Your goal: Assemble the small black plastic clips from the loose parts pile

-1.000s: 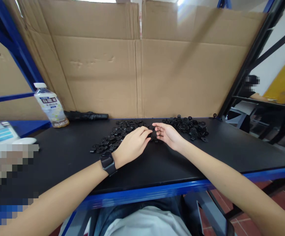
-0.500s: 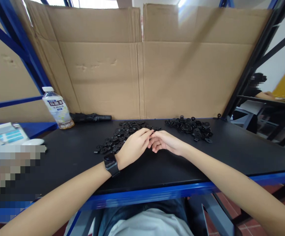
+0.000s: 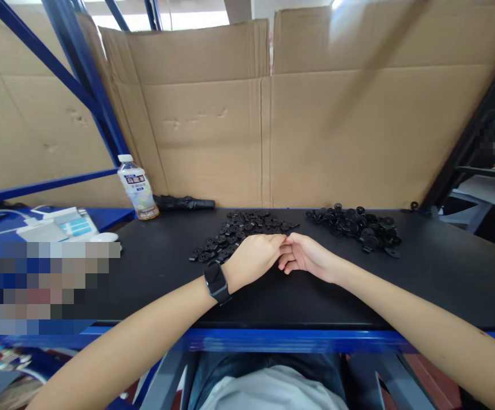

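My left hand (image 3: 254, 259) and my right hand (image 3: 305, 257) rest together on the black tabletop (image 3: 145, 273), fingertips touching. Both have their fingers curled in; anything pinched between them is hidden. A black watch sits on my left wrist. Just beyond my left hand lies a flat spread of small black plastic parts (image 3: 241, 228). A second heap of black round parts (image 3: 354, 225) lies to the right, beyond my right hand.
A drink bottle (image 3: 137, 188) stands at the back left beside a folded black umbrella (image 3: 183, 202). Cardboard sheets (image 3: 273, 125) wall off the back. Blue rack posts rise at the left. A person sits at the far right behind a black frame.
My hands have drawn back slightly from the left pile and closed together; the small black part seen between the fingers a second ago is hidden now. The camera has shifted left.
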A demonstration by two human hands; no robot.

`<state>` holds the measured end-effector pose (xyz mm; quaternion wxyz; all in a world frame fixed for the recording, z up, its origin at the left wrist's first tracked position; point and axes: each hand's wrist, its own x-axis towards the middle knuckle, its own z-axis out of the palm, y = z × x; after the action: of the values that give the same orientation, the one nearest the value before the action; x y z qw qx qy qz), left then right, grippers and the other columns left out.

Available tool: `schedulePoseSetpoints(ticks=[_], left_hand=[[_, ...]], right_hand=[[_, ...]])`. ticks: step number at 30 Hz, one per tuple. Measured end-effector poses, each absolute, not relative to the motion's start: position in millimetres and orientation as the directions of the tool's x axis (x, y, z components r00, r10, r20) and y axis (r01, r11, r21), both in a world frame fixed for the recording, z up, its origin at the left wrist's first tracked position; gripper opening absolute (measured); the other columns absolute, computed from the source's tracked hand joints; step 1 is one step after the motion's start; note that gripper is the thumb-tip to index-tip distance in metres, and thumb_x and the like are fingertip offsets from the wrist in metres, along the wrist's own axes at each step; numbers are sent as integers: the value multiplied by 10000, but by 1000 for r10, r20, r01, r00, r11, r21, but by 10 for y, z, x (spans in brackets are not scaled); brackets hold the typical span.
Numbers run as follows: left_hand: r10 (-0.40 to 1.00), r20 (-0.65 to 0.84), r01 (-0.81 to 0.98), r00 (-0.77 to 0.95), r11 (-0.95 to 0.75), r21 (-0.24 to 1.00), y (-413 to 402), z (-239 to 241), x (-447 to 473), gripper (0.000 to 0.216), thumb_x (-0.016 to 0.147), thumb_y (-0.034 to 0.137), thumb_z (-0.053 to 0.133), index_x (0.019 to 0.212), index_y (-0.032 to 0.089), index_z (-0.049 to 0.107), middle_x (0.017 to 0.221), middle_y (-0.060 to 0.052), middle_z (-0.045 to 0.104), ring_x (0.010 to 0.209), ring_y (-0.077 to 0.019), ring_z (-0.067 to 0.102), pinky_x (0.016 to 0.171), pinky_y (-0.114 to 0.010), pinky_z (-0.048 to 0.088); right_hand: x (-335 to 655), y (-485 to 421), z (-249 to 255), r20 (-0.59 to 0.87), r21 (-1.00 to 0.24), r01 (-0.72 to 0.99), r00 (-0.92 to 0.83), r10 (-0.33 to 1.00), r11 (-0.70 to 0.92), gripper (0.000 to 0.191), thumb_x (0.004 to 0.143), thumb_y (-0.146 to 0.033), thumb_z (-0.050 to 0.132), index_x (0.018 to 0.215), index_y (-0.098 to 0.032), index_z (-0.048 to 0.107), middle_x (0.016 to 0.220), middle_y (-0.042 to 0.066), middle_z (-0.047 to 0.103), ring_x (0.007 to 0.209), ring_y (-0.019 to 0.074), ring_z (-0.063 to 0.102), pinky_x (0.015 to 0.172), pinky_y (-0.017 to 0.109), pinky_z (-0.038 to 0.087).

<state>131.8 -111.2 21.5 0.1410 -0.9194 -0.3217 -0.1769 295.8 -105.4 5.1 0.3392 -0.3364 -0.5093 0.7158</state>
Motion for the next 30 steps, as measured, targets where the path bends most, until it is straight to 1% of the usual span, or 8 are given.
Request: schedulePoseSetpoints(ticks=[6,14,18,21,23,25,27,30], left_hand=[[518,398,622,757,-758,-197,-1111,190,1328,119,903,153,391,907,134,509,830,-56,621,755,-183,618,647,-291,483],[472,364,586,803,-739,-333,-1142,226,1348,65,878,114,430,867,133,491,868,-55,585,810,-186,586,664,-287,485],[457,346,567,820,-731,-379,-1154,259,1351,82,881,109,419,875,123,500,866,-68,600,805,-194,595,661,-295,490],[485,390,612,783,-714,-340,-1152,290,1326,86,877,119,431,907,123,511,867,-68,624,792,-194,616,660,-294,496],[507,443,653,739,-699,-290,-1142,302,1298,121,875,123,433,960,128,518,901,-68,639,806,-194,628,672,-296,502],[515,486,676,706,-695,-246,-1122,295,1272,178,878,119,415,1022,137,517,933,-63,648,817,-189,635,677,-295,507],[517,509,680,688,-704,-205,-1095,270,1259,222,883,118,395,1071,142,511,950,-59,653,827,-180,639,682,-288,513],[488,585,673,648,-727,-138,-1049,215,1268,273,898,136,367,1143,141,489,1064,-73,642,943,-173,622,790,-292,508]], right_hand=[[2929,-1062,59,-190,-945,-152,-462,866,-289,225,762,-194,379,636,-150,560,667,72,614,562,129,557,580,256,455],[2892,-1081,42,-177,-937,-218,-374,911,-272,258,803,-155,382,616,-149,559,572,28,548,512,92,500,564,221,437],[2865,-1098,34,-168,-942,-217,-350,922,-254,212,773,-150,416,603,-154,543,557,13,524,506,86,480,542,212,419],[2838,-1135,37,-102,-973,-164,-338,936,-165,116,687,-95,463,645,-155,553,561,1,525,502,91,483,515,217,394],[2826,-1164,53,-92,-972,-173,-355,930,-162,114,654,-88,464,673,-155,555,577,1,536,504,98,496,509,225,386],[2820,-1184,77,-125,-942,-234,-421,898,-241,101,692,-148,445,676,-153,544,628,20,571,518,106,517,526,236,402],[2819,-1186,103,-157,-901,-286,-484,861,-325,148,755,-214,419,685,-154,535,695,43,614,530,111,532,546,245,421],[2847,-1145,149,-197,-851,-371,-431,881,-372,129,793,-191,435,721,-155,535,737,50,653,516,97,524,532,230,431]])
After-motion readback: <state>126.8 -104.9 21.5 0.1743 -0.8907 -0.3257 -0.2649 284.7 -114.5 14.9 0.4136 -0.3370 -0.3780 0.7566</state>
